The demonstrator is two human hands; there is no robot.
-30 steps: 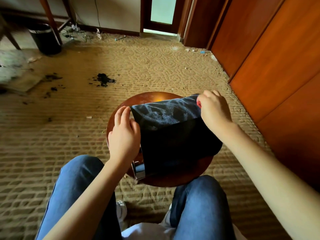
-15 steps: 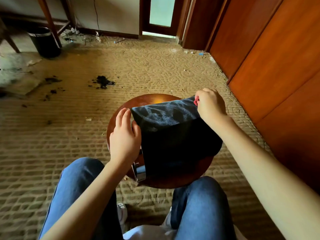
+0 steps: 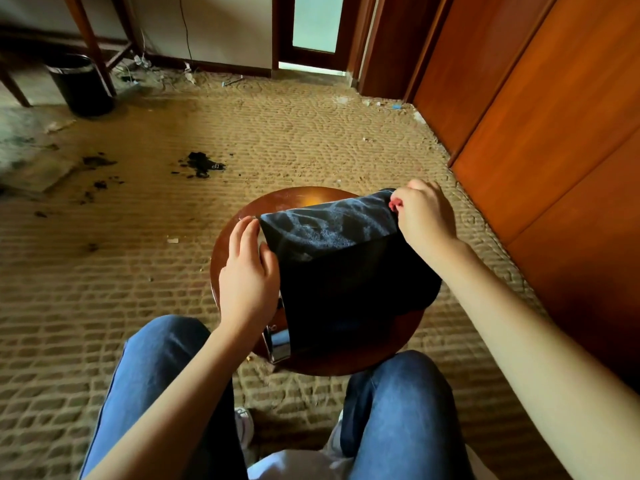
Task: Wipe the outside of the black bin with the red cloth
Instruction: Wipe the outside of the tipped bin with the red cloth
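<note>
A black bin (image 3: 346, 271) lies tipped on a round wooden stool (image 3: 277, 202) between my knees, its dusty base facing away and its chrome rim (image 3: 277, 341) toward me. My left hand (image 3: 247, 275) rests flat against the bin's left side, fingers straight. At the bin's far right corner my right hand (image 3: 424, 216) is curled around the red cloth (image 3: 394, 205); only a small red scrap shows between the fingers.
A second black bin (image 3: 81, 86) stands at the far left by a table leg. Dark debris (image 3: 201, 164) is scattered on the woven carpet. Wooden cupboard doors (image 3: 536, 116) run along the right. A doorway (image 3: 313, 26) is straight ahead.
My right hand with the cloth has slid a little left along the bin's far top edge. My left hand stays on the bin's left side.
</note>
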